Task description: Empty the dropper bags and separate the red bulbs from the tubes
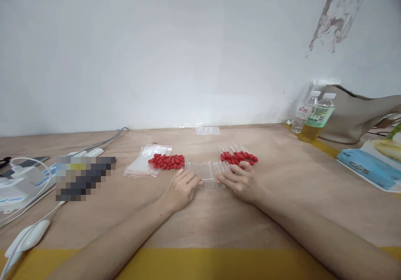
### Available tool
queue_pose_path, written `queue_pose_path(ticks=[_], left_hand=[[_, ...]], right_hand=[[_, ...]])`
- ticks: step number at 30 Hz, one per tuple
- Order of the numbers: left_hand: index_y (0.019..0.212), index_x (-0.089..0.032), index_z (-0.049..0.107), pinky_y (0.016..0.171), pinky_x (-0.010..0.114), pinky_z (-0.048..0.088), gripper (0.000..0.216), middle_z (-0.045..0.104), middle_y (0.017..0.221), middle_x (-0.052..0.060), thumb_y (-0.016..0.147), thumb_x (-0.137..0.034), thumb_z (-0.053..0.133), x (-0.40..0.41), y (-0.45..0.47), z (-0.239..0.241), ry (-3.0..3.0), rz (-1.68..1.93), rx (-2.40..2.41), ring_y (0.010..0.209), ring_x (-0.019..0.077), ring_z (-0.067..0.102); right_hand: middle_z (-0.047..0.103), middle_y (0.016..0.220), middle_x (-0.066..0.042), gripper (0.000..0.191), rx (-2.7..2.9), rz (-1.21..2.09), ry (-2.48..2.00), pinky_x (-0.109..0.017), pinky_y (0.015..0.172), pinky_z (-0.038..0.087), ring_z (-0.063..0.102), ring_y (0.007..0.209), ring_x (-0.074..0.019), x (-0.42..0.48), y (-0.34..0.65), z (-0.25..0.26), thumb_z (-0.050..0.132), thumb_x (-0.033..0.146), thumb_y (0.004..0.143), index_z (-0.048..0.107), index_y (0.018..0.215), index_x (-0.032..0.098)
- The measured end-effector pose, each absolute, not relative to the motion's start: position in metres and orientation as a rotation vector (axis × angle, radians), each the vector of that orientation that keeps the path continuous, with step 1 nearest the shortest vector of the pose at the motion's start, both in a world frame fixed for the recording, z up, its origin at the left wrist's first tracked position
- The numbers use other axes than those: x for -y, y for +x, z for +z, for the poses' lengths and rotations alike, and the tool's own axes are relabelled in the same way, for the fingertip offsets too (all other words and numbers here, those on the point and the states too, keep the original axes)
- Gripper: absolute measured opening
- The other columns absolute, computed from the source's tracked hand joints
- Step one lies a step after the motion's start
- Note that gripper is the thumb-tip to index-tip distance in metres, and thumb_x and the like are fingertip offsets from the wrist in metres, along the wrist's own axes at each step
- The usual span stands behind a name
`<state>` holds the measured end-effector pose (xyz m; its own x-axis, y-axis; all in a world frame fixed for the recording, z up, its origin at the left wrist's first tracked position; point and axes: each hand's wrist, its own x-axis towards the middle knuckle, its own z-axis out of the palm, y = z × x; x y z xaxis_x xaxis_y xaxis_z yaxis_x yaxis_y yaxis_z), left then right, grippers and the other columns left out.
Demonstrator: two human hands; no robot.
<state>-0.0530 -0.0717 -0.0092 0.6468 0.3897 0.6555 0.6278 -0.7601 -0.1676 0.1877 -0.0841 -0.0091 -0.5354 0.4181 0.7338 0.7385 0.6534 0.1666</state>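
A row of clear thin tubes (205, 171) lies side by side on the table in front of me. My left hand (183, 187) rests at the row's left end, its fingers bent and closed against the tubes. At the right end, my right hand (246, 185) has its fingers curled over the tubes, the fingertips partly hidden. Just beyond my left hand is a pile of red rubber bulbs (166, 161). Past my right hand lie several red-bulbed droppers (238, 157), their thin clear stems pointing toward the wall.
Clear plastic bags (142, 161) lie beside the left pile, and another flat bag (207, 130) is near the wall. Chargers (19, 186) and cables crowd the left. To the right stand two bottles (318, 117), a grey bag (344, 117) and a blue tissue pack (369, 169).
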Motion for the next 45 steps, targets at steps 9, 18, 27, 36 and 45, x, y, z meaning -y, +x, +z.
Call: queue_pose_path(ticks=[9, 18, 27, 36, 45], left_hand=[[0.114, -0.017, 0.049, 0.066, 0.025, 0.046, 0.031, 0.048, 0.086, 0.006, 0.086, -0.014, 0.035, 0.05, -0.066, -0.007, -2.381, -1.045, 1.118, 0.078, 0.0143, 0.051], [0.083, -0.018, 0.056, 0.065, 0.023, 0.047, 0.017, 0.057, 0.077, 0.003, 0.084, -0.013, 0.04, 0.05, -0.06, -0.006, -2.376, -0.977, 0.946, 0.074, 0.0132, 0.055], [0.084, -0.016, 0.057, 0.064, 0.026, 0.047, 0.014, 0.054, 0.084, 0.006, 0.079, -0.024, 0.048, 0.058, -0.057, -0.01, -2.637, -1.005, 0.91, 0.071, 0.0134, 0.054], [0.09, -0.016, 0.059, 0.074, 0.032, 0.045, 0.017, 0.054, 0.088, 0.008, 0.077, -0.022, 0.05, 0.059, -0.058, -0.008, -2.534, -1.058, 0.932, 0.082, 0.0179, 0.05], [0.09, -0.019, 0.061, 0.078, 0.037, 0.038, 0.016, 0.058, 0.095, 0.007, 0.078, -0.022, 0.05, 0.061, -0.059, -0.005, -2.352, -1.022, 1.021, 0.09, 0.0217, 0.049]], right_hand=[[0.057, 0.077, -0.006, 0.027, 1.869, -0.002, -1.452, -0.027, 0.068, 0.043, 0.055, 0.071, -0.0147, 0.05, 0.244, -0.001, 0.041, 0.026, 0.084, 0.067, 0.084, 0.018], [0.061, 0.067, -0.001, 0.012, 1.703, 0.307, -1.575, -0.022, 0.053, 0.042, 0.053, 0.055, -0.0109, 0.042, 0.266, 0.0, 0.056, 0.023, 0.065, 0.057, 0.076, 0.017], [0.064, 0.065, 0.0, 0.012, 1.886, 0.27, -1.611, -0.024, 0.055, 0.039, 0.055, 0.06, -0.0135, 0.042, 0.261, -0.008, 0.054, 0.026, 0.067, 0.064, 0.064, 0.02], [0.061, 0.075, -0.005, 0.027, 1.74, -0.052, -1.673, -0.026, 0.061, 0.037, 0.054, 0.068, -0.0158, 0.034, 0.25, -0.008, 0.054, 0.042, 0.074, 0.069, 0.08, 0.019], [0.057, 0.073, -0.004, 0.025, 1.668, -0.207, -1.72, -0.03, 0.067, 0.03, 0.05, 0.076, -0.0182, 0.031, 0.234, -0.008, 0.05, 0.04, 0.078, 0.07, 0.075, 0.025]])
